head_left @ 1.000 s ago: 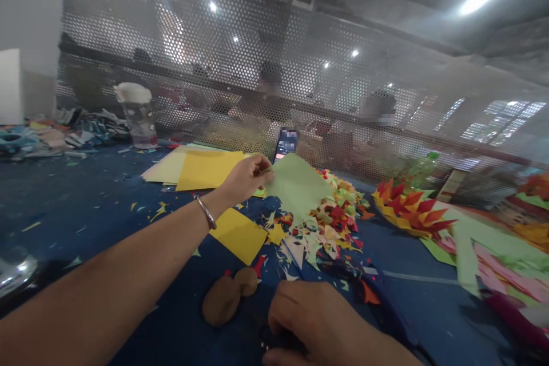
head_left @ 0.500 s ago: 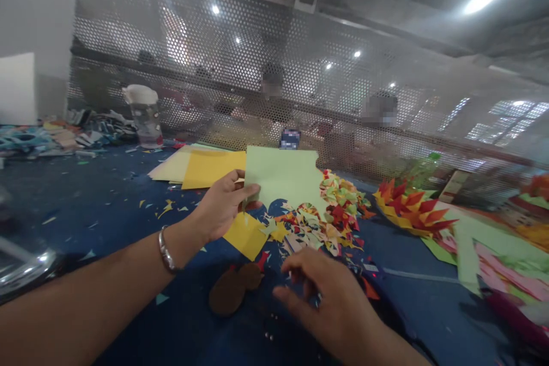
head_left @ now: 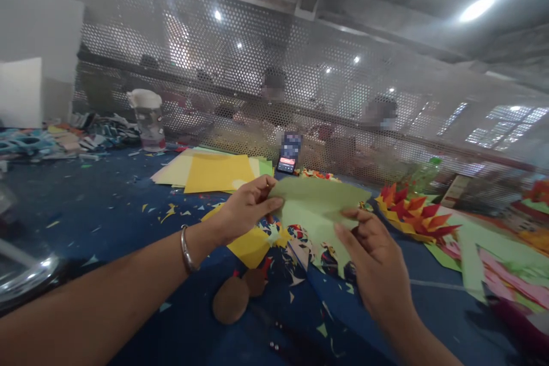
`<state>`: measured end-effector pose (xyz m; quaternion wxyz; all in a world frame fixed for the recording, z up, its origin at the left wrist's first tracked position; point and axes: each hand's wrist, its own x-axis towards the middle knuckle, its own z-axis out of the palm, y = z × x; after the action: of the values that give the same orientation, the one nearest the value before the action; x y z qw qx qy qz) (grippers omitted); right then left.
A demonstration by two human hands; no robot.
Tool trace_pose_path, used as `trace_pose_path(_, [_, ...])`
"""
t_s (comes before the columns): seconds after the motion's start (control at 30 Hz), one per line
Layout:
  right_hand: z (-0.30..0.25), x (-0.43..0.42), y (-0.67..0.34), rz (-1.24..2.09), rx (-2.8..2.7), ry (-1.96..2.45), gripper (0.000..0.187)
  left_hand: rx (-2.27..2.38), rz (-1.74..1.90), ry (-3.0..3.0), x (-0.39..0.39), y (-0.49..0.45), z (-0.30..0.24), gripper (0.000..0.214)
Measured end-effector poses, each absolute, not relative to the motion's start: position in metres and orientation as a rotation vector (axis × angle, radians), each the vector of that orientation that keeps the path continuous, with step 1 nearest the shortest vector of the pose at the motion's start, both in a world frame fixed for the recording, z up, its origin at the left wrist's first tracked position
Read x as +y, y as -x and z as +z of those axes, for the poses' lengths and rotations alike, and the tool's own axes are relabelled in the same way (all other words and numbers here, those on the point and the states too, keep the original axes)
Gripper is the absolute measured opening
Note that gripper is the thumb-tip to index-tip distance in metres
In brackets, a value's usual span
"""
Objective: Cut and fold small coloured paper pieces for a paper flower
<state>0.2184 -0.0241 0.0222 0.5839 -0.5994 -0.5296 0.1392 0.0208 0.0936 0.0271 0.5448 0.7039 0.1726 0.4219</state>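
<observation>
A pale green sheet of paper [head_left: 317,206] with round cut-outs along its lower edge is stretched between my hands above the table. My left hand [head_left: 249,203], with a silver bangle at the wrist, pinches its left edge. At the right side, my right hand [head_left: 377,246] has thumb and fingers closed on the sheet. Below lie a yellow paper piece [head_left: 249,247] and two brown rounded shapes [head_left: 230,300], one larger than the other. Colourful paper scraps behind the sheet are mostly hidden by it. Dark scissors-like handles near the front are too dim to make out.
Yellow and cream sheets [head_left: 218,172] lie at the back, beside a lit phone [head_left: 289,153] propped against the perforated screen. A lidded cup [head_left: 148,120] stands back left. On the right is a red, orange and yellow paper flower [head_left: 414,211]. A metal object [head_left: 30,271] is at far left.
My right hand has risen to the right and taken hold of the green sheet. The sheet has tipped lower and moved right with my left hand, uncovering the phone.
</observation>
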Motion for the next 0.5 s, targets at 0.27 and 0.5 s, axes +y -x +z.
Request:
trace_pose_path(0.27, [0.027,-0.024,-0.229,0.096,-1.264,1.376,0.015,0.414,0.647,-1.893,0.095,-0.018,0.018,0.019])
trace_pose_path(0.5, [0.03,-0.024,-0.229,-0.042,-1.298,1.399,0.012,0.643,0.64,-1.995,0.109,-0.013,0.009,0.039])
